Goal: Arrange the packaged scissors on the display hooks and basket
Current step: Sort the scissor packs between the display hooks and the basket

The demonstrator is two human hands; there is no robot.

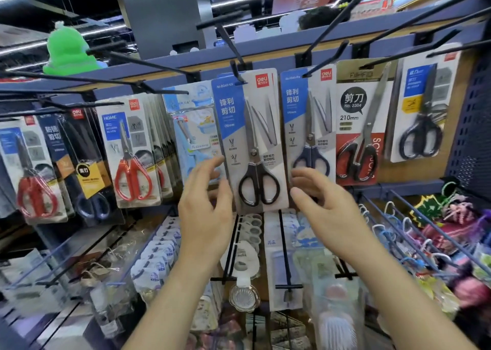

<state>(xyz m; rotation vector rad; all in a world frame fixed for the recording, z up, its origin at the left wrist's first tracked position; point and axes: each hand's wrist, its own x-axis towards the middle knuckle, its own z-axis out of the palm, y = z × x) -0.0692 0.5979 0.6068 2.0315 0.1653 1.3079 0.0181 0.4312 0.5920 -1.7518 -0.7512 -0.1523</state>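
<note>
left hand (pixel 206 206): open, fingers loosely spread and pointing up, holds nothing; sits just left of the black-handled scissors pack (pixel 255 142), contact with its edge can't be told
right hand (pixel 321 203): open, fingers relaxed and pointing left, holds nothing; just right of the same pack, contact unclear
task pack: hangs upright on a black hook (pixel 231 49) between both hands, more packs stacked behind it
pack material: white and blue card, clear blister, steel blades, black loop handles
neighbours right: blue-handled scissors pack (pixel 305 116) partly behind the right fingers, then red-and-black scissors pack (pixel 358 126)
neighbours left: pale blue scissors pack (pixel 191 126) behind the left fingertips, red-handled scissors pack (pixel 132 150) further out
basket (pixel 435 225): wire, lower right, well apart from the hands, holds colourful blurred items
below hands: small packaged goods (pixel 156 256) on lower hooks
backboard: wood-tone panel (pixel 414 174), blue perforated metal panel (pixel 475 126) at right
room: shop, dark ceiling with strip lights, green plush toy (pixel 69 49) on the top shelf
</note>
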